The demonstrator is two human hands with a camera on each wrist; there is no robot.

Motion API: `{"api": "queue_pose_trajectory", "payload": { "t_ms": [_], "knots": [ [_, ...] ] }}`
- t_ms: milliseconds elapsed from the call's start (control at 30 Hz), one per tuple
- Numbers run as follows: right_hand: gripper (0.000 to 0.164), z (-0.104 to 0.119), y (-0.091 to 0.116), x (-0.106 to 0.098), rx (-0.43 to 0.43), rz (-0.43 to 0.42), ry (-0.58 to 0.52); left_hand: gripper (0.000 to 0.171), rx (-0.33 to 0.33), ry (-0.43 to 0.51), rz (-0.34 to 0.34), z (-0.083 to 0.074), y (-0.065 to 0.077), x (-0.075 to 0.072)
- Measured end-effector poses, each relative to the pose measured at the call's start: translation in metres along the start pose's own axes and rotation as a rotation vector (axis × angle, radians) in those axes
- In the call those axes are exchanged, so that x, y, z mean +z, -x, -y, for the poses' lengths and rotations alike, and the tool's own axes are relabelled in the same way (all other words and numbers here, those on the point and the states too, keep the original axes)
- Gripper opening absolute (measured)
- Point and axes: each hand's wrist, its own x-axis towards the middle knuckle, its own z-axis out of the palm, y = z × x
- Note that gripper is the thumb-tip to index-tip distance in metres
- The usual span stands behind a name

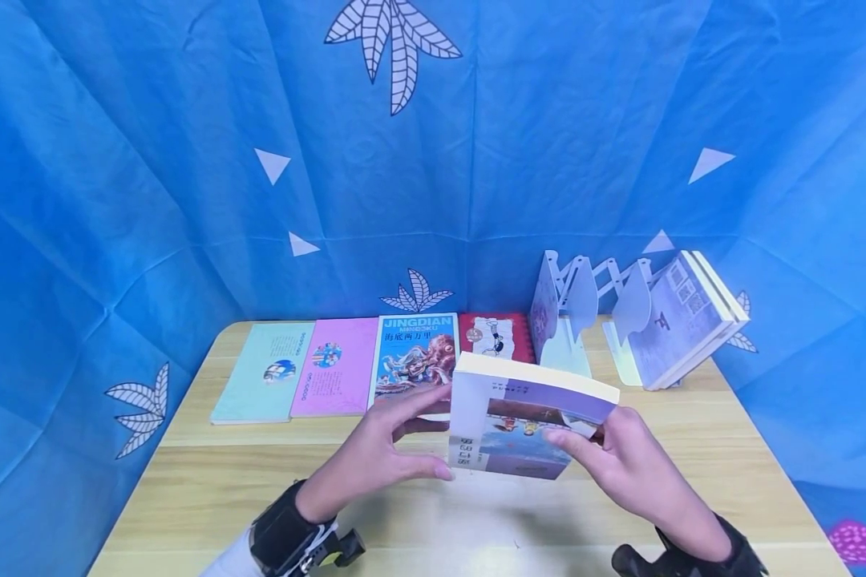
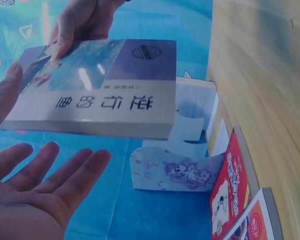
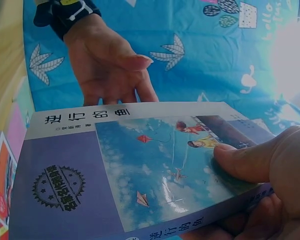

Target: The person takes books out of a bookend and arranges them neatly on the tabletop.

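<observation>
A purple-and-white paperback book (image 1: 527, 425), its cover showing a blue sky picture, is held above the table, tilted. My right hand (image 1: 631, 465) grips it at the right side, with the thumb on the cover (image 3: 165, 170) and the fingers underneath. Beside the book's other side is my left hand (image 1: 386, 453), its thumb and fingers spread apart. In the left wrist view, a gap shows between the left fingers (image 2: 75, 175) and the book's underside. The right wrist view has the left palm (image 3: 110, 70) behind the book, its fingertips hidden.
Along the table's back lie a green book (image 1: 252, 385), a pink book (image 1: 342, 365), an octopus-cover book (image 1: 414, 353) and a red book (image 1: 520, 328). At the back right stands a white expanding bookend rack (image 1: 584, 292) with books (image 1: 678, 328) leaning at its right end. Behind hangs blue cloth (image 1: 548, 160).
</observation>
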Motion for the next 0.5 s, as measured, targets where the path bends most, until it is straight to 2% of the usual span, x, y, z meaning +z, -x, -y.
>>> {"api": "queue_pose_trajectory", "payload": {
  "t_ms": [233, 333, 500],
  "knots": [
    [0.032, 0.001, 0.000, 0.006, -0.030, -0.001, 0.019, 0.076, -0.097, -0.037, 0.012, -0.005, 0.004, 0.004],
    [0.032, 0.001, -0.001, 0.008, -0.039, 0.001, 0.017, 0.073, -0.124, -0.026, 0.011, -0.006, 0.005, 0.005],
    [0.030, 0.001, -0.001, 0.012, -0.029, 0.031, -0.019, 0.070, -0.216, 0.006, 0.017, -0.007, 0.005, 0.009]
  ]
}}
